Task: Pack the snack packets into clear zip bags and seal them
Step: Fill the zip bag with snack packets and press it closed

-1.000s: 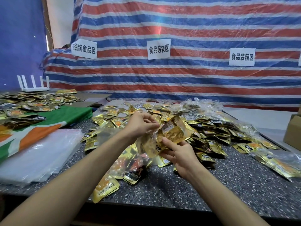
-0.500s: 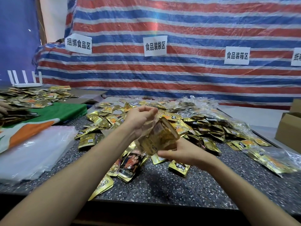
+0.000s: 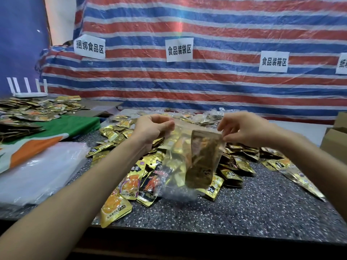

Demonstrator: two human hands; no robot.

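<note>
The limp clear plastic zip bag (image 3: 178, 186) hangs above the speckled dark desk (image 3: 262, 212). It is probably light, slippery and floppy, best held at its stiffer zip strip. The fingers of the left hand (image 3: 150, 129) and the right hand (image 3: 244, 128) pinch its top corners. One bag is held. The gold foil snack packets (image 3: 201, 158) inside blur beyond counting, and dozens of loose packets (image 3: 129, 184) lie below.

Blurred bag, cropped right edge
The clear zip bag (image 3: 180, 186) and the packets (image 3: 203, 158) inside it are blurred, their print unreadable; its seal cannot be judged. At far right, a paper sign (image 3: 342, 63) and a cardboard box (image 3: 335, 142) are cut off.
</note>
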